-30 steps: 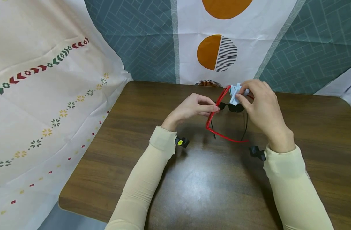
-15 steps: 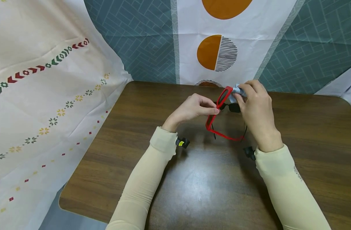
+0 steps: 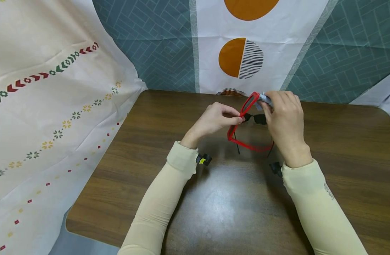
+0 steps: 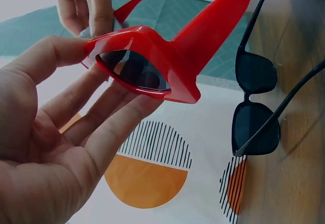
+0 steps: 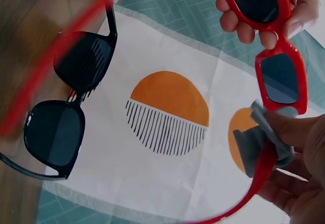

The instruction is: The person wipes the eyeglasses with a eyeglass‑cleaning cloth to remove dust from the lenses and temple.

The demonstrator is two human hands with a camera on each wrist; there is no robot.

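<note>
in the head view, your right hand point(image 3: 285, 122) hides most of the grey-blue cloth point(image 3: 264, 100) at two o'clock; the print point(image 3: 329, 191) on your sleeve point(image 3: 322, 219) at four o'clock is too small to read. in your right wrist view, a temple point(image 5: 51, 59) of the red sunglasses point(image 5: 281, 82) is blurred at ten o'clock, masking part of the black sunglasses point(image 5: 56, 130). your left wrist view cuts off your left hand point(image 4: 56, 153) at eight o'clock.

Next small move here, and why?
I'd slide the right hand and its cloth along the red side arm toward the tip. The cloth is pinched around that arm near the hinge, much of the arm lies bare beyond it, and the left hand grips the red sunglasses at the bridge, which should steady them.
</note>
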